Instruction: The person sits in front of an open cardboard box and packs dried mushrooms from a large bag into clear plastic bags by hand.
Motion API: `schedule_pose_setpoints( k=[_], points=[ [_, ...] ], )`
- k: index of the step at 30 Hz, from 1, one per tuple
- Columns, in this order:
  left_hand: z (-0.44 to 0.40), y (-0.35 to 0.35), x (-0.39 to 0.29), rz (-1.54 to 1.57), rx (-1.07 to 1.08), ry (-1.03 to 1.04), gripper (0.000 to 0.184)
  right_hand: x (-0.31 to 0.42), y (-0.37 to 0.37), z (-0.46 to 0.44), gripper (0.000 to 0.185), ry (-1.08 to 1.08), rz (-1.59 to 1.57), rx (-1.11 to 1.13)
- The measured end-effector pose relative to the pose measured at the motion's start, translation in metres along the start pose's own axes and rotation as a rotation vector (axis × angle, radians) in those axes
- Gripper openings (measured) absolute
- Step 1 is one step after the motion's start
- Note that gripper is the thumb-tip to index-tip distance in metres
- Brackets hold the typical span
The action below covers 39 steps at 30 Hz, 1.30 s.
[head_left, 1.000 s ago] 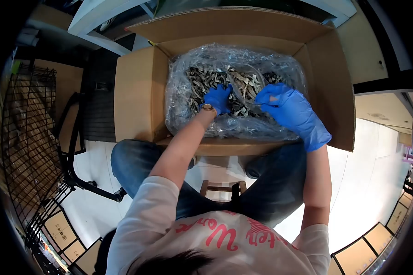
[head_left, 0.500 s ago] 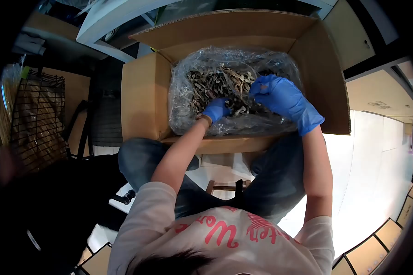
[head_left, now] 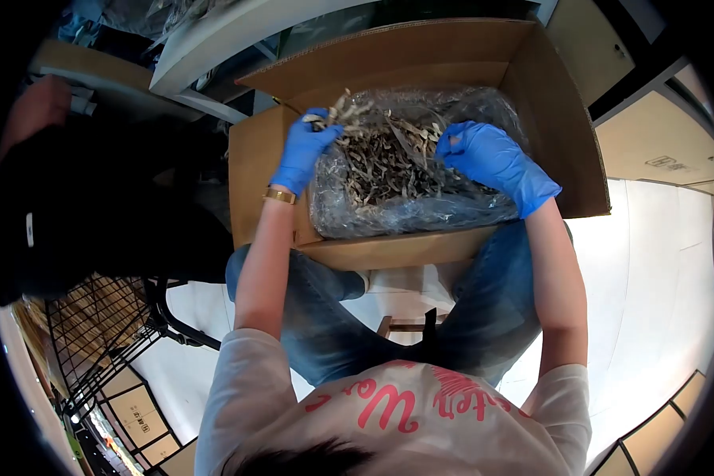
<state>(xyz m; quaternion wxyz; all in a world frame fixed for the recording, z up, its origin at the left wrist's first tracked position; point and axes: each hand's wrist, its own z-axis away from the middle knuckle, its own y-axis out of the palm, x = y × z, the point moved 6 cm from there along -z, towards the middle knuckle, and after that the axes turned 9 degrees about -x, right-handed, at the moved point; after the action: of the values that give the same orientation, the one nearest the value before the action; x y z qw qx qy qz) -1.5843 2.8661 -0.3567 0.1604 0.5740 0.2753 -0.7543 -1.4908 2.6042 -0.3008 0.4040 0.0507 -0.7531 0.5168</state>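
From my head camera, a cardboard box sits before me with its top open, its near wall at my knees. Pale floor stretches to the right, and part of a wooden stool shows between my legs. A white frame stands just beyond the box; to its left a person in dark clothes stands close by, above a wire basket. More cartons line the lower right.

Inside the box, a clear plastic bag lies spread open, filled with dried strips, dark and pale. My gloved left hand is up at the bag's far left corner, fingers closed on a tuft of them, my wrist over the box's left side. My gloved right hand is over the right part of the bag, fingertips drawn narrow by the film; whether they pinch it I cannot tell.

Between my hands the strips lie exposed. The right wall rises beyond my right glove, the far wall stands high, and the near edge passes below both forearms.
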Motion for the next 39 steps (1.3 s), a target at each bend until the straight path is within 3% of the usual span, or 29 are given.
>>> schedule_pose_setpoints(
  k=[3,6,8,9,10,12,19,21,25,27,28,30,33,35,39],
  points=[
    [0.006,-0.016,-0.05,0.082,-0.055,0.106,0.028,-0.001,0.003,-0.001,0.013,0.0,0.042,0.025],
    [0.016,-0.003,-0.087,-0.05,0.111,0.187,0.029,0.001,0.006,0.0,0.013,-0.049,0.063,0.038],
    [0.03,0.035,-0.109,-0.395,0.317,0.575,0.031,0.0,0.009,0.0,0.013,-0.072,0.064,0.046],
    [0.031,0.055,-0.11,-0.485,0.465,0.641,0.026,-0.001,0.01,0.0,0.013,-0.074,0.066,0.045],
    [0.029,0.067,-0.113,-0.483,0.461,0.644,0.026,-0.001,0.011,0.0,0.014,-0.072,0.078,0.052],
    [0.034,0.1,-0.112,-0.995,0.601,0.826,0.022,0.001,0.009,-0.001,0.015,-0.072,0.094,0.058],
    [0.037,0.15,-0.095,-1.136,0.763,0.97,0.023,-0.001,-0.002,0.001,0.016,0.035,0.198,0.059],
    [0.037,0.153,-0.077,-1.454,0.887,0.85,0.026,-0.002,-0.001,0.001,0.017,0.072,0.176,0.075],
    [0.04,0.155,-0.07,-1.411,0.92,0.783,0.033,-0.006,0.006,0.001,0.016,0.016,0.123,0.121],
    [0.044,0.152,-0.092,-0.829,0.832,1.013,0.042,-0.009,0.004,0.002,0.016,0.001,0.143,0.127],
    [0.036,0.151,-0.092,-0.828,0.834,1.013,0.042,-0.008,0.001,0.002,0.016,0.006,0.103,0.113],
    [0.033,0.151,-0.105,-0.686,1.013,0.556,0.046,-0.007,-0.002,0.003,0.016,0.012,0.063,0.107],
    [0.034,0.143,-0.119,-0.629,1.004,0.564,0.037,-0.003,-0.01,0.002,0.014,-0.051,0.161,0.041],
    [0.033,0.13,-0.131,-0.56,0.985,0.62,0.035,0.013,-0.034,0.003,0.012,-0.207,0.125,-0.259],
    [0.021,0.076,-0.149,-0.355,0.619,0.663,0.033,-0.001,-0.028,0.002,0.013,-0.076,0.26,-0.2]
  ],
)
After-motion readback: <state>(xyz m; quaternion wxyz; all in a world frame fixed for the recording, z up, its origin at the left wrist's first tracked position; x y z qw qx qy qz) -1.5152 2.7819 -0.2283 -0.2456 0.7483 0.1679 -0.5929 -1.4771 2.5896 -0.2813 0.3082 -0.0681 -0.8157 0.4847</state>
